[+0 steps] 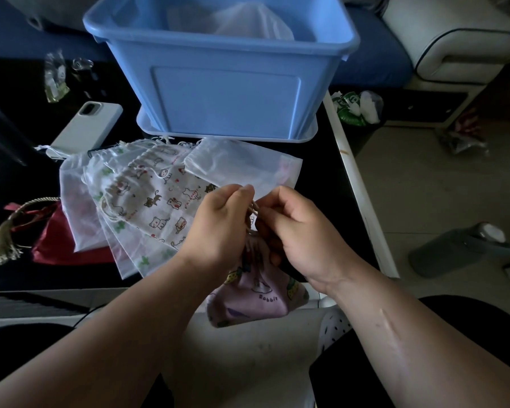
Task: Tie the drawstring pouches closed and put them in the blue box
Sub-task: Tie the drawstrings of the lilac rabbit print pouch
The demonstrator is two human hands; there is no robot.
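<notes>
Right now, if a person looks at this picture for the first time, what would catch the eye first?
The big blue box at the top centre stands out first, with a white pouch already inside. Below it, the left hand and right hand pinch the cord of a pink pouch, beside a fan of printed pouches on the black table.

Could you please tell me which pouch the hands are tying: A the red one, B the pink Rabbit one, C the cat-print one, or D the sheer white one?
B: the left hand and right hand both pinch the cord at the gathered neck of the pink Rabbit pouch.
</notes>
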